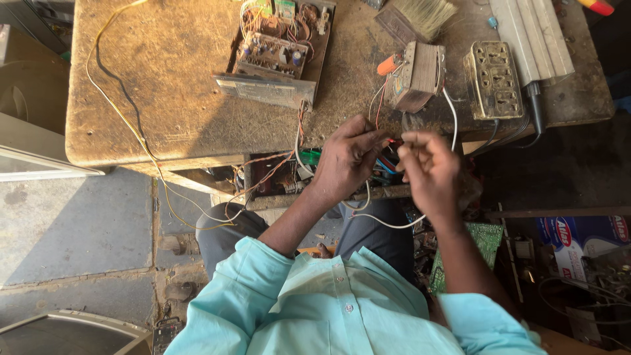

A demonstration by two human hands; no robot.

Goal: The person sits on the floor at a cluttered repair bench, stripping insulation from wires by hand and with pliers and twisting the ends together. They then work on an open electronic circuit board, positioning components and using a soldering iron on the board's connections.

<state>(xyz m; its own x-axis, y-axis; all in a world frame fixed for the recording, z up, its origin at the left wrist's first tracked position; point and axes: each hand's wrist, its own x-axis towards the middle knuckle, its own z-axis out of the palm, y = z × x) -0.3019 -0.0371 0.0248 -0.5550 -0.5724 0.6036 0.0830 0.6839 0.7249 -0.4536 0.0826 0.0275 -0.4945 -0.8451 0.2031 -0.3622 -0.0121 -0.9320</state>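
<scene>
- I sit at the near edge of the worn wooden counter (pixel 164 79), both hands raised just off that edge, close together.
- My left hand (pixel 348 158) is curled nearly closed, thumb and fingertips pinched on the thin red wire (pixel 379 108) where it comes down from the transformer (pixel 415 75).
- My right hand (pixel 430 167) is likewise closed to a pinch, fingertips meeting the left ones; it seems to grip the end of that same wire, though the exact hold is hidden by my fingers.
- The transformer stands on the counter just beyond my hands, with an orange part at its left side and a white wire (pixel 394 223) looping from its right side down under my wrists towards my lap.
- As I judge it, the step in hand is working the wire end between my fingertips, twisting or baring it; I cannot tell which.
- The next move, I judge, calls for a steady pinch from both hands and slack in the wire, so the transformer is not dragged to the edge.
- Farther left lies an open circuit board chassis (pixel 276 49); a socket block (pixel 493 79) sits right of the transformer, and a brush (pixel 420 16) lies at the far edge.
- A yellow wire (pixel 125 112) trails over the counter's left part and down off the near edge.
</scene>
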